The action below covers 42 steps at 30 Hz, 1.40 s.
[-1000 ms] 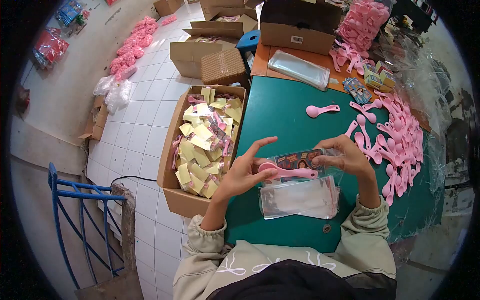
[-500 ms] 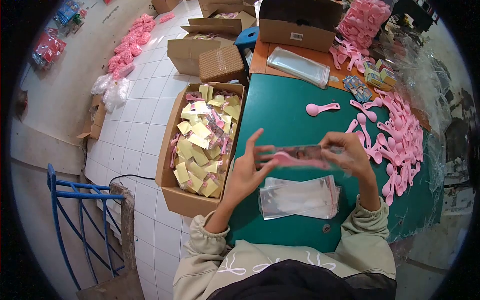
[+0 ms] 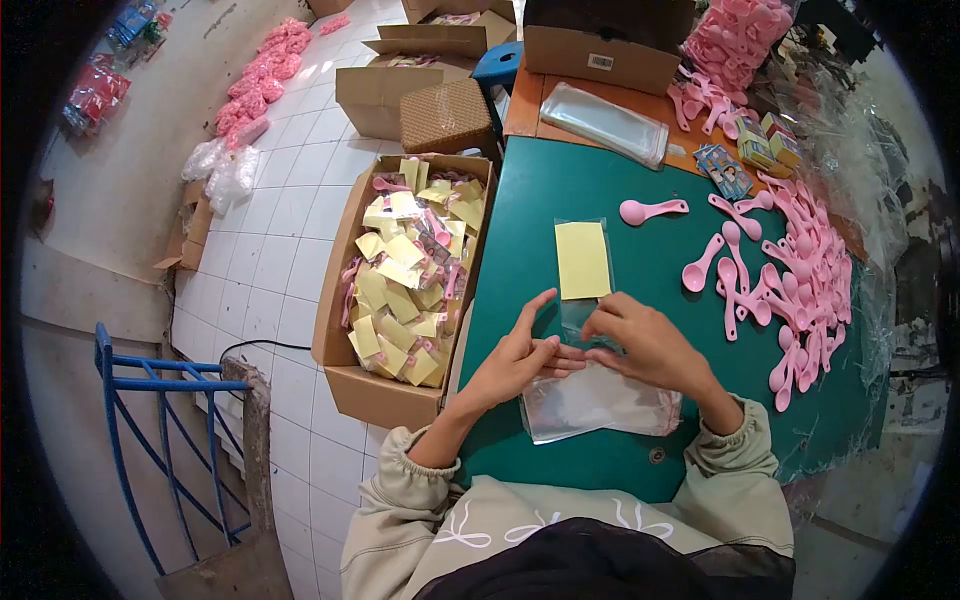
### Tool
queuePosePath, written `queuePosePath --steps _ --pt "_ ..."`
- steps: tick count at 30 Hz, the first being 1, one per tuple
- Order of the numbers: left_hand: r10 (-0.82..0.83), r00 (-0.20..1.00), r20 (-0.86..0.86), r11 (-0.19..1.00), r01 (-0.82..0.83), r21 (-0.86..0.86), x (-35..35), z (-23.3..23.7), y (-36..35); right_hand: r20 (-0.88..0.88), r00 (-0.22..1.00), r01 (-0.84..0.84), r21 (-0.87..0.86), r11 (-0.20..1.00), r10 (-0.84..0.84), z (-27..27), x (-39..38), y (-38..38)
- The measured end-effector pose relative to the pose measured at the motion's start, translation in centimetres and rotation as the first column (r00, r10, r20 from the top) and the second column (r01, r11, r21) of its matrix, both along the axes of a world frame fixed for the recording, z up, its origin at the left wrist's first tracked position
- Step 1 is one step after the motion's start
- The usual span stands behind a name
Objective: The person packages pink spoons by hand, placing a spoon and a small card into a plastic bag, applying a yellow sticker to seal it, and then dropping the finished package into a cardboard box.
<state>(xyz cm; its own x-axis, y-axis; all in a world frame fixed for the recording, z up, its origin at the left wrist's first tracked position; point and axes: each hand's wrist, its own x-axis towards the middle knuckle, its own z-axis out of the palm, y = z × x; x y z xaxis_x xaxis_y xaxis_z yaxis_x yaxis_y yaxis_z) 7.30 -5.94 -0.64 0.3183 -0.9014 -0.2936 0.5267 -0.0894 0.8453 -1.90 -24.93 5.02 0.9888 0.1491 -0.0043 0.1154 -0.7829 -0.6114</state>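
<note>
A clear plastic bag with a yellow card (image 3: 582, 262) in it lies on the green table, its lower end reaching between my hands. My left hand (image 3: 517, 362) has its fingers stretched out at the left of that end, just above a stack of clear plastic bags (image 3: 590, 410). From the right, my right hand (image 3: 645, 342) has its fingers curled at the bag's lower end and appears to pinch it; the fingertips are partly hidden. No spoon shows on the yellow side of the bag.
Pink spoons (image 3: 800, 270) are heaped on the right of the green table (image 3: 510, 230); a single pink spoon (image 3: 652, 210) lies apart. A cardboard box (image 3: 385, 405) of packed bags stands left. More clear bags (image 3: 605, 125) and small card packs (image 3: 765, 145) lie at the back.
The bag, held up between both hands with a pink spoon showing, now lies on the table with its yellow side up. Both hands have moved lower and closer together.
</note>
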Motion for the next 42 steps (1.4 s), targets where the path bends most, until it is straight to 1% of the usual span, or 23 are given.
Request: queuePosePath --steps 5,13,14,17,18,21,22,24,25,26,27,28,29,30,31,32,34,36,37,38,39,40,42 --pt "-0.012 0.999 0.031 1.000 0.011 0.019 0.0 -0.6 0.0 -0.009 1.000 0.001 0.013 1.000 -0.001 -1.2 0.3 1.2" --pt "0.074 0.997 -0.005 0.995 -0.074 0.070 0.2 -0.8 -0.5 0.280 0.951 -0.089 -0.164 0.982 0.133 -3.1 0.3 1.8" --pt "0.056 0.996 0.072 0.993 -0.064 0.100 0.2 -0.6 -0.7 0.299 0.942 -0.100 -0.183 0.978 0.152 -3.1 0.3 2.1" --pt "0.007 0.957 0.289 0.983 -0.060 0.173 0.3 0.3 -1.0 0.188 0.960 -0.176 -0.173 0.969 0.208 -2.5 0.0 2.9" --pt "-0.005 0.936 0.353 0.980 -0.065 0.186 0.2 0.6 -1.0 0.208 0.957 -0.186 -0.090 0.978 0.201 -3.0 -0.1 2.8" --pt "0.026 0.884 0.466 0.973 -0.128 0.190 0.1 -0.1 -0.9 0.057 0.969 -0.247 0.308 0.919 0.242 -1.9 -0.3 0.6" --pt "0.049 0.870 0.491 0.971 -0.158 0.181 0.0 -0.5 -1.0 -0.101 0.956 -0.201 0.463 0.863 0.277 -0.9 -0.6 -0.4" --pt "0.112 0.950 0.291 0.986 -0.143 0.089 -0.2 -0.4 -0.9 -0.126 0.938 -0.216 0.515 0.830 0.323 1.1 -1.6 -3.4" --pt "0.129 0.975 0.182 0.990 -0.138 0.040 -0.2 -0.4 -1.0 -0.080 0.940 -0.236 0.546 0.804 0.330 2.3 -2.4 -5.5" --pt "0.101 0.972 0.212 0.992 -0.114 0.046 0.0 -0.8 -0.9 -0.032 0.942 -0.256 0.576 0.776 0.335 3.5 -3.5 -8.0" --pt "0.087 0.967 0.239 0.994 -0.102 0.050 0.1 -0.7 -0.9 -0.014 0.959 -0.213 0.622 0.753 0.282 4.6 -4.9 -11.1" --pt "0.071 0.961 0.267 0.995 -0.089 0.053 0.2 -0.4 -0.9 0.130 0.984 -0.176 0.656 0.734 0.120 3.6 -7.1 -15.3" --pt "0.050 0.955 0.293 0.996 -0.071 0.061 0.2 -0.2 -0.9 0.124 0.992 -0.088 0.722 0.686 -0.002 3.9 -8.2 -19.3" --pt "0.070 0.970 0.234 0.996 -0.082 0.045 0.1 -0.6 -0.9 0.129 0.982 0.038 0.586 0.810 -0.139 3.9 -9.2 -20.8" --pt "0.041 0.966 0.255 0.998 -0.053 0.039 0.1 -1.0 -1.0 0.157 0.951 0.177 0.428 0.886 -0.265 3.6 -9.9 -22.1" --pt "0.020 0.962 0.273 0.999 -0.030 0.035 0.1 -1.2 -0.9 0.202 0.906 0.316 0.260 0.912 -0.372 3.1 -10.4 -23.3" --pt "0.006 0.958 0.288 0.999 -0.018 0.038 0.2 -1.2 -0.8 0.346 0.793 0.555 -0.075 0.828 -0.501 2.2 -9.6 -25.3" --pt "-0.003 0.961 0.276 0.998 -0.013 0.056 0.3 -1.1 -0.9 0.526 0.665 0.737 -0.349 0.578 -0.530 1.7 -8.6 -26.5" --pt "0.004 0.965 0.263 0.998 -0.019 0.054 0.2 -1.0 -0.9 0.187 0.806 0.584 -0.102 0.805 -0.562 3.4 -6.0 -19.1" --pt "0.007 0.967 0.255 0.998 -0.021 0.054 0.2 -0.8 -0.9 0.096 0.914 0.397 -0.013 0.918 -0.394 3.4 -5.0 -14.5" --pt "0.007 0.969 0.246 0.998 -0.022 0.057 0.2 -0.7 -0.9 0.066 0.972 0.209 0.177 0.962 -0.224 2.3 -4.1 -10.4" --pt "0.006 0.972 0.235 0.998 -0.020 0.057 0.2 -0.8 -0.8 0.105 0.994 0.033 0.027 0.999 -0.036 2.6 -3.2 -6.5" --pt "0.005 0.976 0.217 0.999 -0.016 0.050 0.3 -0.8 -0.8 -0.038 0.997 -0.072 0.043 0.997 0.073 1.4 -2.8 -1.5"
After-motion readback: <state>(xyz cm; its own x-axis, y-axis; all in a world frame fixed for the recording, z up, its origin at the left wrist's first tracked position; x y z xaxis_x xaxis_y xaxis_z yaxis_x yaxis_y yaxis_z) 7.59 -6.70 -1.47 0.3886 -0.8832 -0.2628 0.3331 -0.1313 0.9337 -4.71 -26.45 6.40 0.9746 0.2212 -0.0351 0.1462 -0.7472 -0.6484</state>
